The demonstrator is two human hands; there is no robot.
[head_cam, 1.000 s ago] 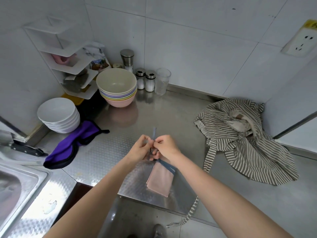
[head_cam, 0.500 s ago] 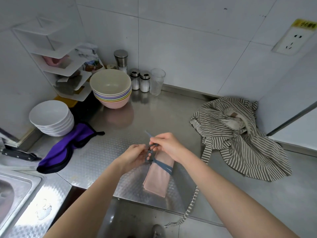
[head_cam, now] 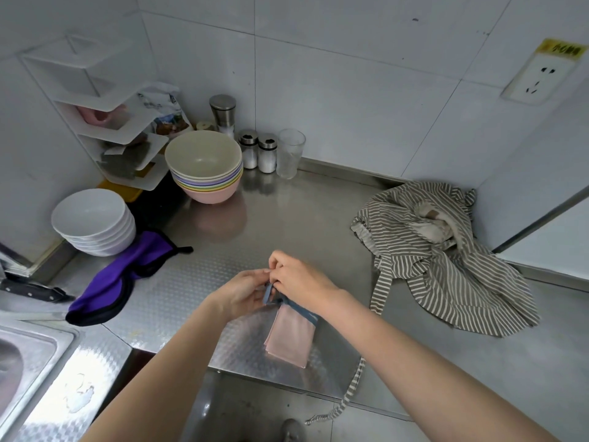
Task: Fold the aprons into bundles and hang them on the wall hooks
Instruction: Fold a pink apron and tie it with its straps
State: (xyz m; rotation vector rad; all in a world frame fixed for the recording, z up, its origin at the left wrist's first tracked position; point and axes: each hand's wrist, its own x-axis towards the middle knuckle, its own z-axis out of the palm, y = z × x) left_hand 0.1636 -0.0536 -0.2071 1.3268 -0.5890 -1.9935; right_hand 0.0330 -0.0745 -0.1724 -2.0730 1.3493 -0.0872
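Both hands are meeting over the front of the steel counter (head_cam: pixel 287 218), above the top end of a folded pink apron bundle (head_cam: pixel 290 336). The left hand (head_cam: pixel 242 291) is curling its fingers inward and pinching the blue strap (head_cam: pixel 268 293) where it is looping up off the bundle. The right hand (head_cam: pixel 299 279) is sitting just beside it, fingertips bunched and pinching the same strap at the top; the two hands are touching at the fingertips. The strap is running diagonally across the bundle's upper end, under the right wrist. The pink bundle is lying flat on the counter near its front edge, long side pointing toward the person. A striped apron (head_cam: pixel 446 266) is lying crumpled at the right rear corner, well apart from the bundle, one of its ties (head_cam: pixel 347 393) hanging over the counter edge. A purple apron (head_cam: pixel 114 279) with dark trim is lying folded on the left, just beside a stack of white bowls (head_cam: pixel 94 221). A stack of pastel bowls (head_cam: pixel 205 167) is sitting farther back, near two shakers (head_cam: pixel 258 153), a taller steel grinder (head_cam: pixel 223 114) and a clear glass (head_cam: pixel 290 153) against the tiled wall. A white corner shelf (head_cam: pixel 105 122) is standing at the far left, a sink (head_cam: pixel 25 362) is showing at lower left, and a knife handle (head_cam: pixel 32 291) is lying beside it.
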